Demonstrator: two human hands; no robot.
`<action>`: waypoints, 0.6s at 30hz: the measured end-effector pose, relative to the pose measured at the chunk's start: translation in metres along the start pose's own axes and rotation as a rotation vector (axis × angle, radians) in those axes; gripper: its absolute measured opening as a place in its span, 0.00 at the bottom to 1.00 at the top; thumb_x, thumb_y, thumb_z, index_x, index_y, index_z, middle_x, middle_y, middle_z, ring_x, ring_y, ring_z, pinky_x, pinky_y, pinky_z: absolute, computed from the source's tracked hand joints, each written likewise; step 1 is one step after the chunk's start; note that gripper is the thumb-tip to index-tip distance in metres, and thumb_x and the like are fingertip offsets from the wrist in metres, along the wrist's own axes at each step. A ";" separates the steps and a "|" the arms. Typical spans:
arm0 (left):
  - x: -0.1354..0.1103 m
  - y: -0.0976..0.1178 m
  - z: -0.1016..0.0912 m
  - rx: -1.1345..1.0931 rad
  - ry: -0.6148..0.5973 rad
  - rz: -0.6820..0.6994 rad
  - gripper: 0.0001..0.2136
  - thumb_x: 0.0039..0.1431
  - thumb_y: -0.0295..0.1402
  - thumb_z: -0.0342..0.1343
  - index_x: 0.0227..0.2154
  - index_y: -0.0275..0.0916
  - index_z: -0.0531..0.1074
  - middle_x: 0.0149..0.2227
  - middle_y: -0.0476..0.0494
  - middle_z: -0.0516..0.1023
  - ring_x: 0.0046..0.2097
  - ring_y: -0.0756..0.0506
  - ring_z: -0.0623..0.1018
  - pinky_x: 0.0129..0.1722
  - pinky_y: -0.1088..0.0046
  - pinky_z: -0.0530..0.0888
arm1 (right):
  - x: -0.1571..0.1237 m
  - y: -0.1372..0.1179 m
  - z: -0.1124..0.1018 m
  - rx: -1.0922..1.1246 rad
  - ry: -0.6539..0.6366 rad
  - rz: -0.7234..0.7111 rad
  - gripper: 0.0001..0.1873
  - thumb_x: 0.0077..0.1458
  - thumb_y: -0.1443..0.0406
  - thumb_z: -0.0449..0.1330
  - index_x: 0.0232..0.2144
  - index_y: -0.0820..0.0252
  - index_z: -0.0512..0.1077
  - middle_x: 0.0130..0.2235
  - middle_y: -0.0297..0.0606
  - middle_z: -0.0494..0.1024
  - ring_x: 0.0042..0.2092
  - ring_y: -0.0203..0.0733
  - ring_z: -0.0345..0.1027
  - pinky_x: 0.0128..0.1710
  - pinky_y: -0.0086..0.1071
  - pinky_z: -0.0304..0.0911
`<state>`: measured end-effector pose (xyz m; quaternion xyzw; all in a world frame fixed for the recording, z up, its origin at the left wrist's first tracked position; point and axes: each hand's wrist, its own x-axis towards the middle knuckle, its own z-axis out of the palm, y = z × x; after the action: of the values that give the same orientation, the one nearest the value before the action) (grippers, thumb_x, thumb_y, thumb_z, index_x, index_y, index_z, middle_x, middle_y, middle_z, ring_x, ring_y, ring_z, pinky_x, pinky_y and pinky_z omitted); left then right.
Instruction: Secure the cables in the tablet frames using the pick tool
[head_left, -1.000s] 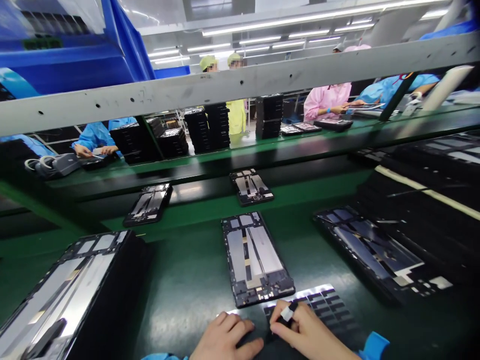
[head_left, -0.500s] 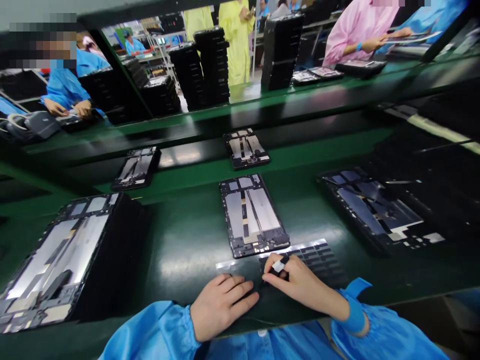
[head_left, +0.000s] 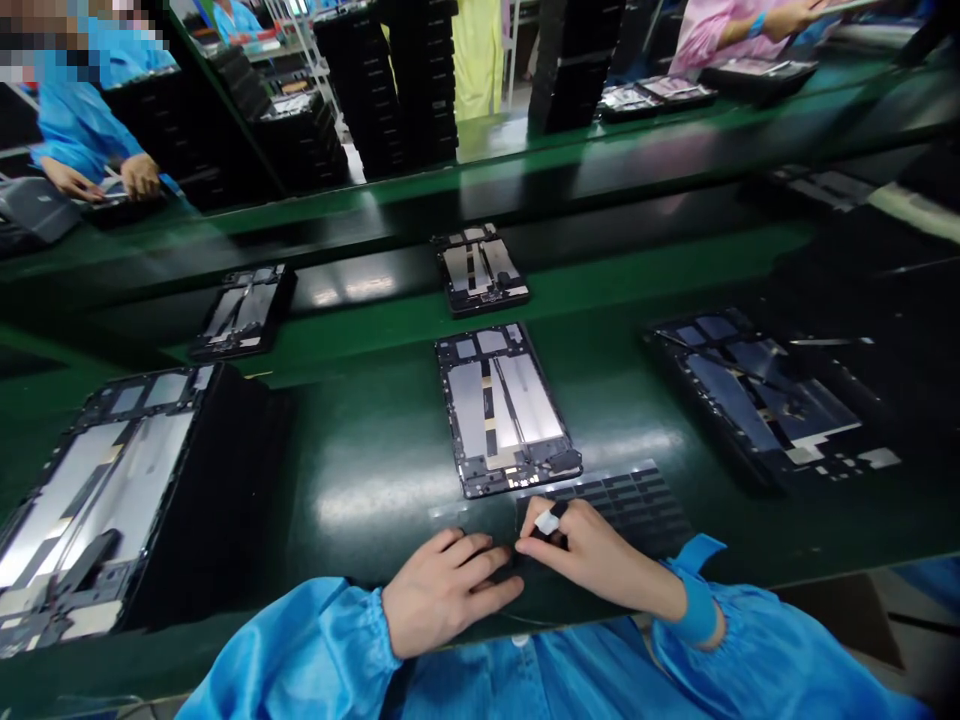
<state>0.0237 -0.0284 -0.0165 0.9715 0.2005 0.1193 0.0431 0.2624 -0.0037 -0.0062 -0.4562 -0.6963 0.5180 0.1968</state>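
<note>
My left hand (head_left: pixel 446 590) lies flat on a glossy sheet of small dark stickers (head_left: pixel 630 500) at the near edge of the green bench (head_left: pixel 375 470), fingers stretched out. My right hand (head_left: pixel 581 555) pinches a small black tool with a white tip (head_left: pixel 550 520), its point down on the sheet just right of my left fingertips. Directly beyond both hands lies an open tablet back frame (head_left: pixel 504 408) with silver panels, flat on the bench.
A stack of tablet frames (head_left: pixel 105 500) stands at the left, another frame on dark trays (head_left: pixel 765 400) at the right. Two more frames (head_left: pixel 480 268) (head_left: pixel 241 310) ride the belt beyond. Other workers in blue, yellow and pink coats work across the line behind black tray stacks (head_left: pixel 420 80).
The view has tipped further down, so the grey rail left the frame and my sleeves show. My hands stay on the sticker sheet, the right one with the tool shifting slightly towards the left hand.
</note>
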 end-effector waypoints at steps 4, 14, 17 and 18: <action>0.002 0.001 -0.002 -0.017 0.043 -0.036 0.14 0.67 0.28 0.49 0.53 0.46 0.70 0.53 0.43 0.73 0.51 0.43 0.71 0.44 0.67 0.69 | 0.006 0.010 -0.012 0.428 0.064 0.066 0.20 0.58 0.48 0.58 0.28 0.58 0.67 0.27 0.35 0.77 0.27 0.39 0.74 0.27 0.31 0.68; 0.002 -0.036 -0.007 0.007 0.328 -0.311 0.11 0.67 0.27 0.50 0.48 0.38 0.72 0.44 0.41 0.77 0.43 0.47 0.75 0.41 0.70 0.73 | 0.079 -0.024 -0.041 0.406 -0.067 0.144 0.23 0.49 0.47 0.65 0.29 0.60 0.65 0.20 0.32 0.76 0.25 0.41 0.78 0.19 0.25 0.68; 0.000 -0.039 -0.004 0.013 0.326 -0.323 0.10 0.67 0.28 0.49 0.47 0.38 0.72 0.43 0.42 0.78 0.43 0.47 0.75 0.41 0.70 0.74 | 0.089 -0.021 -0.035 0.368 -0.101 0.182 0.24 0.48 0.47 0.66 0.28 0.60 0.66 0.21 0.34 0.78 0.24 0.40 0.77 0.17 0.24 0.67; -0.001 -0.039 -0.003 0.010 0.325 -0.322 0.09 0.68 0.28 0.49 0.46 0.39 0.73 0.43 0.42 0.78 0.43 0.47 0.75 0.41 0.70 0.74 | 0.090 -0.020 -0.034 0.362 -0.102 0.188 0.23 0.48 0.47 0.66 0.28 0.61 0.66 0.21 0.34 0.78 0.23 0.40 0.76 0.17 0.24 0.67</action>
<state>0.0073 0.0074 -0.0187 0.8952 0.3578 0.2646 0.0242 0.2336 0.0896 0.0066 -0.4496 -0.5554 0.6731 0.1908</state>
